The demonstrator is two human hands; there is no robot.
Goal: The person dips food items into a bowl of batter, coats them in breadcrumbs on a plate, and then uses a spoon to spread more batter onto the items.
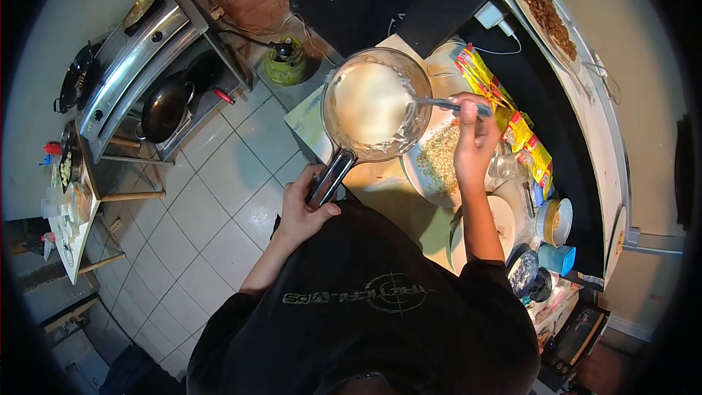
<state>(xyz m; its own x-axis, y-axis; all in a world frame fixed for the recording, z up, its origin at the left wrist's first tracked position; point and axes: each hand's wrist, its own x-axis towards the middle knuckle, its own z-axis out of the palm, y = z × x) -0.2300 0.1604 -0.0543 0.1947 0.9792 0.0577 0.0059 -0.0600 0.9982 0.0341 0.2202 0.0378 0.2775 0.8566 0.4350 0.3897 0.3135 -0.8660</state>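
My left hand [306,208] is closed around the black handle [333,178] of a round pan [429,111]. Pale, creamy stuff [369,102] fills much of the pan, with streaks of it up the inner wall. My right hand [477,132] grips the handle of a metal utensil [446,104], whose far end reaches into the pan at its right side; its tip is hidden in the pale stuff. Just right of the pan, partly under my right forearm, a plate [415,179] holds chopped, grainy food [441,157].
Yellow-red packets [519,128], a glass jar [504,166], bowls and a blue container [557,258] crowd the right side. A plate of brown food [548,18] sits upper right. At left stand a metal stove [139,66] and a dark pot [166,108]; a green gas cylinder [285,69] is behind.
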